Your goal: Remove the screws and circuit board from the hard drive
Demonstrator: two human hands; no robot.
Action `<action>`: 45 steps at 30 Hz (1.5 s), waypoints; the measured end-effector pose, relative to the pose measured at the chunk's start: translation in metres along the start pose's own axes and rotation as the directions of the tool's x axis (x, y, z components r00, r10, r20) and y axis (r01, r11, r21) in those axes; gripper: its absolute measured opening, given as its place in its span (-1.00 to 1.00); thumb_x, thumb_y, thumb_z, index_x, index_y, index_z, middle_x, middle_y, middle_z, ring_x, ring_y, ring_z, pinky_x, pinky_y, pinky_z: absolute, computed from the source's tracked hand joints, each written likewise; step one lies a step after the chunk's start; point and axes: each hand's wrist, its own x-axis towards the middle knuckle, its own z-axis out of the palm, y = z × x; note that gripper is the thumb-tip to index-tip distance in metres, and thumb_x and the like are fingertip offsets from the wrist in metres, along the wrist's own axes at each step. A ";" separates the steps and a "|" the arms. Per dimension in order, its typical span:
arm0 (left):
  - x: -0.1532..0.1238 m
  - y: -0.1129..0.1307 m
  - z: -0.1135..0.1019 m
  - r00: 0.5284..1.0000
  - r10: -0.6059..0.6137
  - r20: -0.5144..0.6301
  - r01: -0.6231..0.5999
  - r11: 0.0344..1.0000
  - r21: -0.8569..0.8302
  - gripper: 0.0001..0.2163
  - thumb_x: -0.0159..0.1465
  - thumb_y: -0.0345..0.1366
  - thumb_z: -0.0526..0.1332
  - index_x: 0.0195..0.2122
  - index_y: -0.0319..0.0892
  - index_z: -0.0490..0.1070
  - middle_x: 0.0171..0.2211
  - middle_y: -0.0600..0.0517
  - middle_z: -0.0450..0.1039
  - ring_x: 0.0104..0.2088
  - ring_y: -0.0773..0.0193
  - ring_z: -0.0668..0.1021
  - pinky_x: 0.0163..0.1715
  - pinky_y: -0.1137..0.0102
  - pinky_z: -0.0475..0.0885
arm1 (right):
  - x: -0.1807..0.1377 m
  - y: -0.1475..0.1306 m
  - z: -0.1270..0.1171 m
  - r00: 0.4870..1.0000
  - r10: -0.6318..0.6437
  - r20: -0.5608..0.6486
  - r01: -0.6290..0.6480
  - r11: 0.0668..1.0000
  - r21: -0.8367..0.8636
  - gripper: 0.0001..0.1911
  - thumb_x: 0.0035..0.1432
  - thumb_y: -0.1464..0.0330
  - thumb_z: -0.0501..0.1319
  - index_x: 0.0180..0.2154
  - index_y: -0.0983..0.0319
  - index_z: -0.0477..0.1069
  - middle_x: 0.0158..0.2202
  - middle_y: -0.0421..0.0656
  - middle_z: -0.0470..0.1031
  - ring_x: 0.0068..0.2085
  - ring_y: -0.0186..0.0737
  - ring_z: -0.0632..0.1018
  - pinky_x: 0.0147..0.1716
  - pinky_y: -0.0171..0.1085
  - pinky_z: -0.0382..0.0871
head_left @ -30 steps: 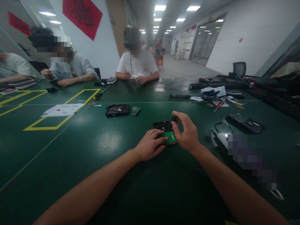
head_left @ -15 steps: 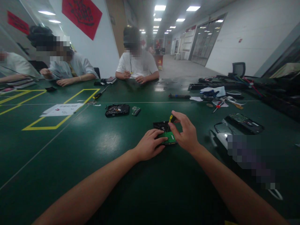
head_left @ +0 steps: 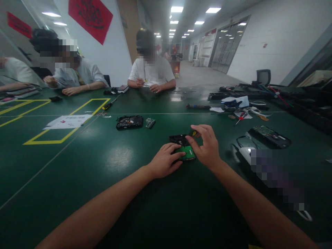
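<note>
A black hard drive with a green circuit board facing up lies on the green table in front of me. My left hand rests on its near left edge, fingers curled down on the board and pressing it in place. My right hand is pinched round a small screwdriver with a yellow and black handle, held upright over the drive's right side. Its tip is hidden behind my fingers.
Another opened drive and a loose board lie at centre left. Tools, a red screwdriver and drives clutter the right. A paper sheet sits in a yellow-taped box. Three people sit along the far edge.
My right hand's fingers have shifted round the screwdriver handle, turning it a little and dropping slightly. My left hand and the drive have stayed put.
</note>
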 end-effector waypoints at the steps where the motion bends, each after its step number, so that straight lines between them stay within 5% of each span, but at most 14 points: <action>1: 0.000 0.000 0.000 1.000 0.001 0.000 -0.001 1.000 -0.001 -0.64 0.43 -0.18 0.22 0.21 -0.10 0.47 0.26 -0.20 0.34 0.28 -0.11 0.38 0.27 -0.09 0.33 | 0.000 0.000 0.000 1.000 -0.001 -0.007 0.001 1.000 -0.008 -0.59 0.35 0.33 0.27 0.20 0.04 0.39 0.01 -0.05 0.49 -0.03 -0.02 0.58 -0.04 0.03 0.57; 7: 0.000 0.000 0.001 1.000 0.006 -0.011 -0.006 1.000 -0.005 -0.63 0.42 -0.18 0.22 0.22 -0.11 0.47 0.25 -0.21 0.34 0.28 -0.10 0.37 0.27 -0.08 0.33 | -0.002 0.002 0.002 0.999 -0.014 0.043 0.013 1.000 0.027 -0.50 0.41 0.41 0.16 0.32 0.04 0.27 0.18 -0.04 0.48 0.05 -0.04 0.58 0.00 0.01 0.57; 13: 0.000 0.001 0.000 1.000 0.007 -0.017 -0.007 1.000 -0.005 -0.64 0.42 -0.19 0.22 0.21 -0.09 0.47 0.26 -0.20 0.35 0.28 -0.10 0.38 0.26 -0.09 0.33 | -0.001 0.001 0.002 1.000 -0.007 0.001 0.007 1.000 -0.004 -0.59 0.36 0.34 0.27 0.20 0.04 0.38 0.00 -0.05 0.48 -0.06 -0.04 0.57 -0.06 0.02 0.58; 20: 0.000 0.000 0.001 1.000 0.001 -0.007 -0.001 1.000 -0.001 -0.64 0.43 -0.17 0.22 0.22 -0.09 0.47 0.26 -0.20 0.34 0.28 -0.11 0.37 0.26 -0.09 0.33 | -0.001 0.001 0.002 0.999 -0.011 0.041 0.011 1.000 0.009 -0.53 0.39 0.36 0.22 0.28 0.02 0.31 0.10 -0.04 0.48 -0.05 -0.05 0.58 -0.02 0.02 0.56; 26: 0.000 0.000 0.001 1.000 0.006 -0.004 -0.006 1.000 -0.002 -0.63 0.43 -0.17 0.22 0.22 -0.09 0.47 0.26 -0.20 0.34 0.28 -0.11 0.38 0.26 -0.09 0.33 | 0.000 0.002 0.001 1.000 0.003 0.003 -0.003 1.000 -0.023 -0.59 0.36 0.34 0.27 0.21 0.03 0.38 0.00 -0.05 0.44 -0.06 -0.03 0.56 -0.05 0.03 0.56; 40: 0.001 0.000 0.000 1.000 0.004 -0.014 -0.005 1.000 -0.017 -0.63 0.41 -0.18 0.24 0.22 -0.09 0.47 0.25 -0.21 0.35 0.28 -0.11 0.38 0.26 -0.11 0.34 | -0.004 0.006 0.005 0.999 0.003 0.053 -0.002 1.000 -0.017 -0.43 0.40 0.40 0.14 0.38 0.03 0.21 0.23 -0.01 0.44 0.10 0.01 0.56 0.05 0.09 0.55; 45: 0.000 0.000 0.000 1.000 0.004 -0.009 -0.005 1.000 -0.007 -0.64 0.43 -0.17 0.22 0.22 -0.10 0.47 0.26 -0.21 0.34 0.28 -0.10 0.38 0.26 -0.09 0.34 | -0.002 0.005 0.004 1.000 0.000 -0.012 -0.001 0.999 -0.044 -0.50 0.37 0.37 0.22 0.30 0.05 0.30 0.06 -0.02 0.49 0.01 0.01 0.56 -0.01 0.07 0.56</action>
